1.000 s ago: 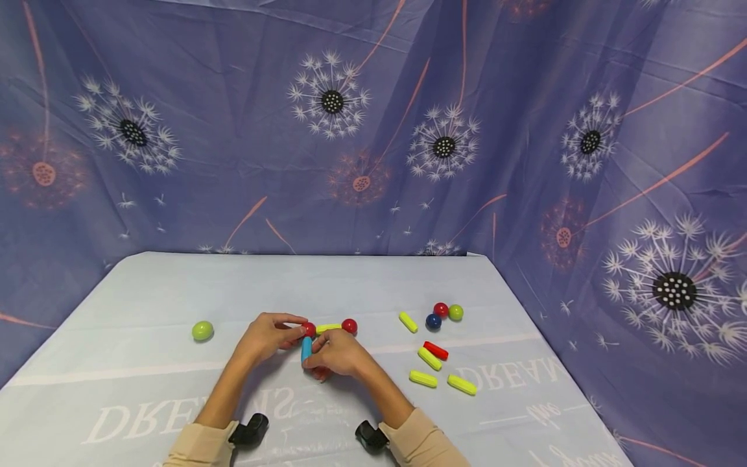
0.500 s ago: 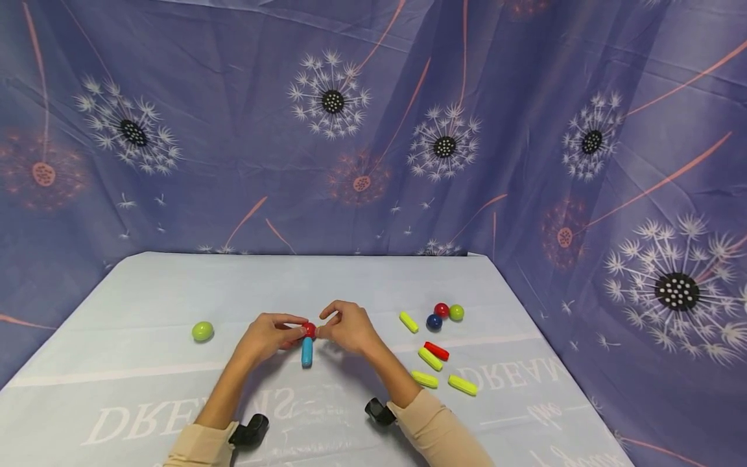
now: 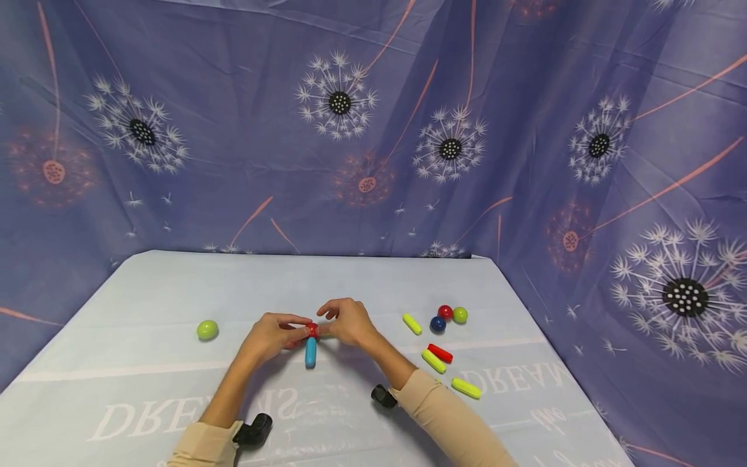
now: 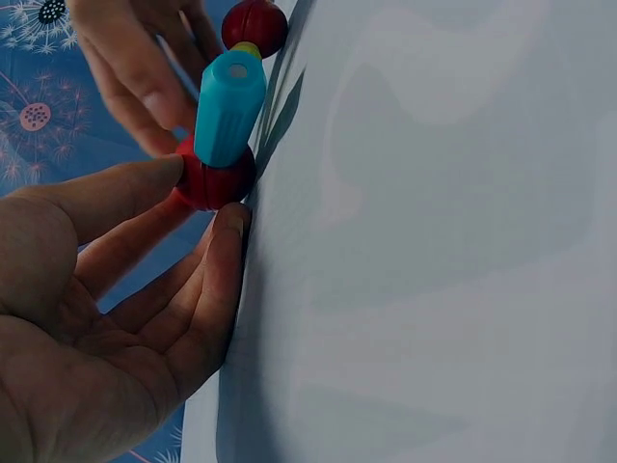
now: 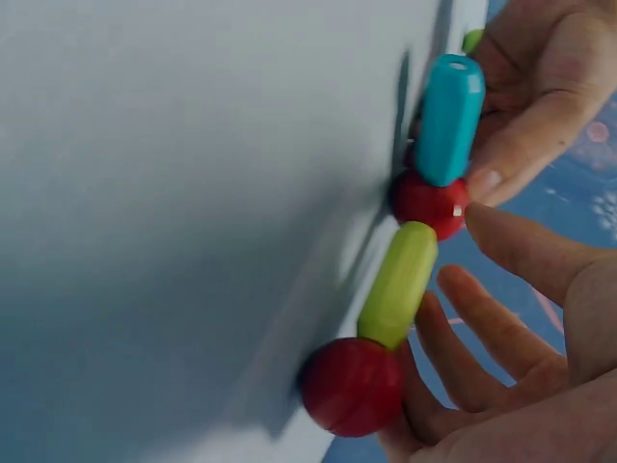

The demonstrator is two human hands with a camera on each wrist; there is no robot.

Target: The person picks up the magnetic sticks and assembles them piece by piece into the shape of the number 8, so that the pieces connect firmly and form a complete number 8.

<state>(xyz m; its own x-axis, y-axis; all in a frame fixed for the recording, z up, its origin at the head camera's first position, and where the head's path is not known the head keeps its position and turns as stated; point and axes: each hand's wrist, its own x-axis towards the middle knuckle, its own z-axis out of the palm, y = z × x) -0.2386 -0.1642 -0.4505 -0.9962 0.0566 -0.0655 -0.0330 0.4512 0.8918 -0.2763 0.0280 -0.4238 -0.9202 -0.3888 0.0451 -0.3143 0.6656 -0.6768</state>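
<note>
My left hand (image 3: 271, 338) pinches a red ball (image 3: 312, 330) between thumb and fingers. A light-blue rod (image 3: 310, 353) sticks out from that ball toward me in the head view. From the same ball a yellow-green rod (image 5: 398, 285) runs to a second red ball (image 5: 352, 386); in the head view my right hand mostly hides both. The right hand (image 3: 349, 322) has its thumb tip at the pinched ball, apparently touching it. Its other fingers are loosely bent beside the yellow-green rod, and they do not close on anything visible.
A lone green ball (image 3: 207, 329) lies at the left. On the right are a red ball (image 3: 445, 312), a green ball (image 3: 460, 315) and a dark blue ball (image 3: 438, 324). Near them lie a red rod (image 3: 440, 353) and several yellow-green rods (image 3: 466, 388). A patterned curtain (image 3: 233, 130) surrounds the table.
My right hand has let go of the light-blue rod and moved up to the pinched ball's right side, covering the yellow-green rod. My left hand keeps its hold. The head view has shifted slightly.
</note>
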